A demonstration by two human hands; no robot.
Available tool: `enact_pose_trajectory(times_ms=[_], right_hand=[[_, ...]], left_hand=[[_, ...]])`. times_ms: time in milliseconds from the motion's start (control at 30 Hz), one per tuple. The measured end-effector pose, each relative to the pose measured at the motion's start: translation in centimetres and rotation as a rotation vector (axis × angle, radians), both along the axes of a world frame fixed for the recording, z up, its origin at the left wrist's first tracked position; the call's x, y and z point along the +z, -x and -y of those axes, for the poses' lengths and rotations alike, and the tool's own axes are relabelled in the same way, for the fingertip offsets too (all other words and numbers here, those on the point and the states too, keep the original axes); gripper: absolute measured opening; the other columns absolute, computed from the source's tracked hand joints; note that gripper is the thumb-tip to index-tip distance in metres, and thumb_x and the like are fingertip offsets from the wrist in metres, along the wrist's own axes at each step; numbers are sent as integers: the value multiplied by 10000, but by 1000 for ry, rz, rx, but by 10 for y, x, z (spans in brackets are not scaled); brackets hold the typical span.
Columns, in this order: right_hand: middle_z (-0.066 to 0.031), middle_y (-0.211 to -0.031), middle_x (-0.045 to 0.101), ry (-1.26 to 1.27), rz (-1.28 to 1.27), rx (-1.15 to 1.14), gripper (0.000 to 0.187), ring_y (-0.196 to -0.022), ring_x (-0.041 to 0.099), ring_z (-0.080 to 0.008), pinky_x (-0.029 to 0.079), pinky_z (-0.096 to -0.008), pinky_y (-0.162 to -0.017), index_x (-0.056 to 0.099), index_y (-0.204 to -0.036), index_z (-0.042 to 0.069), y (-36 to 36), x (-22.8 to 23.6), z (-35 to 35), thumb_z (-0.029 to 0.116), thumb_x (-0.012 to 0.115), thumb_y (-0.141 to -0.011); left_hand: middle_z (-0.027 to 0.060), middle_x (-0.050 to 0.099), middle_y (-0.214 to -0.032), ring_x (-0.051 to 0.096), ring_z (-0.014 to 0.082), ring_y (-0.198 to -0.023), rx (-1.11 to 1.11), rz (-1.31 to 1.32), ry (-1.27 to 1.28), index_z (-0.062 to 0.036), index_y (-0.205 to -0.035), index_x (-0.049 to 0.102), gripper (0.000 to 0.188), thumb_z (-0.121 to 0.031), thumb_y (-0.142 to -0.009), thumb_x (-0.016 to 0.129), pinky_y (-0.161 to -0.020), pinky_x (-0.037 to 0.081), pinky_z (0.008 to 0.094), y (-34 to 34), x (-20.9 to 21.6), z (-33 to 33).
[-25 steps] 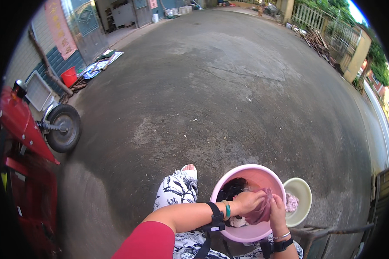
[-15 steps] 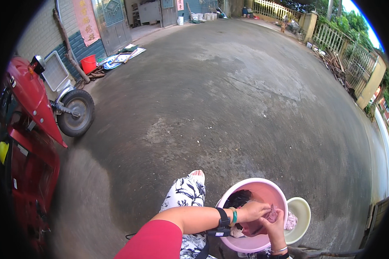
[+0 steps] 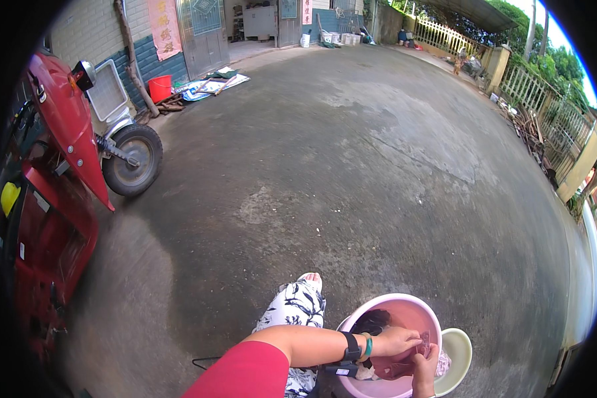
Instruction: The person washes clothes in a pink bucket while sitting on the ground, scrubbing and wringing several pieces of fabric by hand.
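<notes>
At left, a red-bodied motor vehicle (image 3: 73, 142) stands parked. Within the far-left rim of a round pink plastic basin (image 3: 414, 315), I note a bunched black cloth (image 3: 371, 322). The left hand (image 3: 398, 341) pinches a soft mauve cloth (image 3: 395, 369); the right hand (image 3: 426, 369) grips it near the basin's right rim, presumably kept low so drips fall inside. Just beyond that rim, a round pale-green plastic basin (image 3: 465, 355) holds crumpled pink fabric (image 3: 443, 363), likely placed within reach.

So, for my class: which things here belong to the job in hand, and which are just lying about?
In the job:
mauve cloth, in the fingers
pink basin, with dark cloth
pale basin and its pink cloth, probably

Just about:
red vehicle
red bucket
wood pile
</notes>
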State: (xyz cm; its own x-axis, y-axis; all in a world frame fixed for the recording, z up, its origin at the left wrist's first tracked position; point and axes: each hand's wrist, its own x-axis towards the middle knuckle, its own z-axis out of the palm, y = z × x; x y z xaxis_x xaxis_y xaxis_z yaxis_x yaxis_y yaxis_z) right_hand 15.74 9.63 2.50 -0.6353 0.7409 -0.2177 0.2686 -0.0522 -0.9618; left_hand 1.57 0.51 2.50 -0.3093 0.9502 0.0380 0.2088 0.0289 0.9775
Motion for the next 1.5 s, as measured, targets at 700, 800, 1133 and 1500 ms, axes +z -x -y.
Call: enact_pose_trajectory(times_ms=[700,800,1133,1500], right_hand=[[-54,-1019,566,-74,45,137,296,-936,528,-147,427,-262,-819,502,-1118,5,0,73,5,51,557,-830],[-62,-1015,571,7,13,90,270,-930,537,-149,437,-260,-803,532,-1088,-8,-1,71,-21,1,525,-818],[-56,-708,545,-259,398,386,185,-606,537,-146,467,-294,-506,478,-844,47,11,-192,-115,-53,552,-706],[-51,-748,558,367,579,198,168,-622,535,-144,469,-288,-534,526,-914,37,74,-159,-9,7,535,-748]], left_hand=[[137,560,-906,561,314,-871,-58,-129,-195,-31,-907,561,199,-213,-829,546,-739,436,376,5,14,-6],[141,546,-910,558,331,-878,-49,-124,-152,-42,-891,553,178,-162,-764,590,-734,438,396,2,2,-5],[228,530,-1009,582,346,-902,20,-296,247,1,-955,568,327,-140,-674,658,-771,478,400,12,-1,9],[113,646,-791,626,278,-769,-231,-69,299,-127,-926,656,247,-197,-693,618,-661,495,393,17,31,25]])
